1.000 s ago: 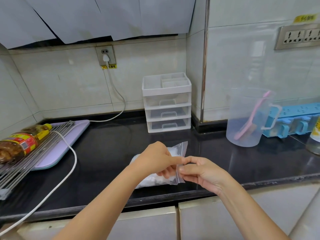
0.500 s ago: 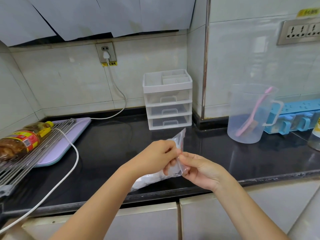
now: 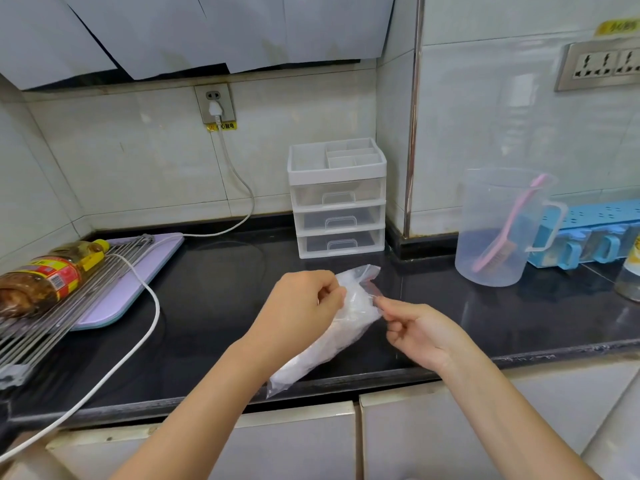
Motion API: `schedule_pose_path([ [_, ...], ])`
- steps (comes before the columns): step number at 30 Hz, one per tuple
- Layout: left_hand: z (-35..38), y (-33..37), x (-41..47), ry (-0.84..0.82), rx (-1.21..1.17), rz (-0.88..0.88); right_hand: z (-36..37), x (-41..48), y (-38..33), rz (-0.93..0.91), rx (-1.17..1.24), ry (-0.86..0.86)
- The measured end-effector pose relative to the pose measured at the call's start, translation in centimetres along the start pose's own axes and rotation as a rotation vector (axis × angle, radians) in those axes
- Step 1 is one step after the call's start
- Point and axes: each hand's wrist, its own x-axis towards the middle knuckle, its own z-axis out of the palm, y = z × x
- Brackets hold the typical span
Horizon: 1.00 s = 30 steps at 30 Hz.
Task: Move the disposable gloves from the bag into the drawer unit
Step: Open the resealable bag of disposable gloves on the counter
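A clear zip bag [image 3: 341, 327] stuffed with white disposable gloves is tilted up over the front of the black counter [image 3: 214, 299], its bottom corner at the counter edge. My left hand [image 3: 298, 313] pinches one side of the bag's mouth, and my right hand [image 3: 415, 329] pinches the other side, pulling the mouth apart. The white drawer unit [image 3: 337, 199] stands against the back wall behind the bag, with three clear drawers, all closed, and a divided tray on top.
A clear jug [image 3: 498, 230] holding a pink brush stands at the right, with a blue rack [image 3: 595, 233] behind it. At the left lie a purple board [image 3: 128, 282], a wire rack [image 3: 52, 320], an oil bottle [image 3: 45, 275] and a white cable [image 3: 114, 362].
The bag has been lifted from lying flat to tilted upright. My two hands, first together at the seal, have moved apart and the mouth has spread open.
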Motion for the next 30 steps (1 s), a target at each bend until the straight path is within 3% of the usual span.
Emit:
schedule_pose_path([
  [3, 0.4, 0.0, -0.2, 0.04, 0.08, -0.019, 0.4, -0.6, -0.4, -0.297, -0.577, 0.225],
  [5, 0.4, 0.2, -0.1, 0.078, 0.098, 0.011, 0.9, -0.9, -0.6, -0.362, -0.786, 0.234],
  [9, 0.0, 0.4, 0.1, -0.031, 0.133, 0.135, 1.4, -1.1, -1.0, -0.289, -0.77, 0.037],
  [11, 0.1, 0.4, 0.0, -0.1, 0.182, 0.175, 1.7, -1.2, -1.5, -0.364, -0.776, 0.047],
  [15, 0.7, 1.0, -0.5, -0.164, 0.237, 0.188, 2.0, -0.9, -2.3, -0.496, -1.04, 0.096],
  [19, 0.8, 0.7, -0.6, -0.124, 0.25, 0.172, 1.7, -0.3, -2.2, -0.453, -1.255, 0.125],
  [26, -0.3, -0.3, -0.1, 0.096, 0.285, 0.253, -1.1, 2.3, -1.6, -0.266, -1.092, 0.278],
  [30, 0.8, -0.4, 0.1, 0.086, 0.308, 0.274, -1.6, 3.3, 0.2, -0.254, -1.144, 0.321],
])
